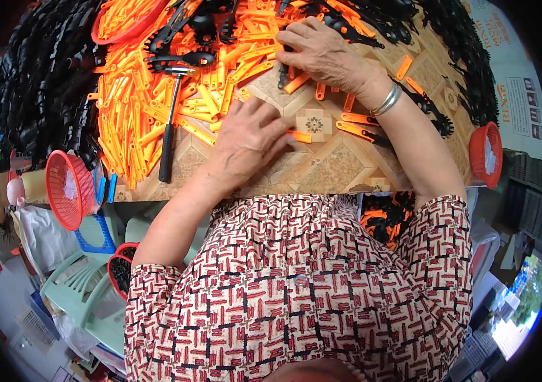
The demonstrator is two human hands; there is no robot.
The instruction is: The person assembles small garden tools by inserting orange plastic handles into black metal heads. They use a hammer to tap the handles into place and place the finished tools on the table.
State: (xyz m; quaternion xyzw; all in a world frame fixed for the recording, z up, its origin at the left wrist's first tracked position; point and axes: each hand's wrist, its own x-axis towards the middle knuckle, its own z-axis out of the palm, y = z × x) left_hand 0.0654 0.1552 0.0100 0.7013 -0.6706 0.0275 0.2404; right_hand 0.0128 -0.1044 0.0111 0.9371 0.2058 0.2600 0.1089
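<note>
My left hand (250,141) is palm down over the near middle of the tabletop, fingers bent. An orange plastic handle (300,136) sticks out between its thumb and index finger, which are slightly blurred. Farther off and to the right, my right hand (325,58) is closed at the edge of the pile. Its fingertips press on a black plastic utensil (282,76), whose dark end shows below them; the rest is hidden. A heap of orange handles (132,118) spreads left of my hands. Across it lies a hammer (168,137) with a black grip.
Black utensils (42,83) are stacked at the far left, with more at the far right (458,57). Red baskets stand at the table's left (67,207) and right (479,153) edges. Several loose orange handles (355,129) lie under my right forearm. A green plastic chair (70,293) stands lower left.
</note>
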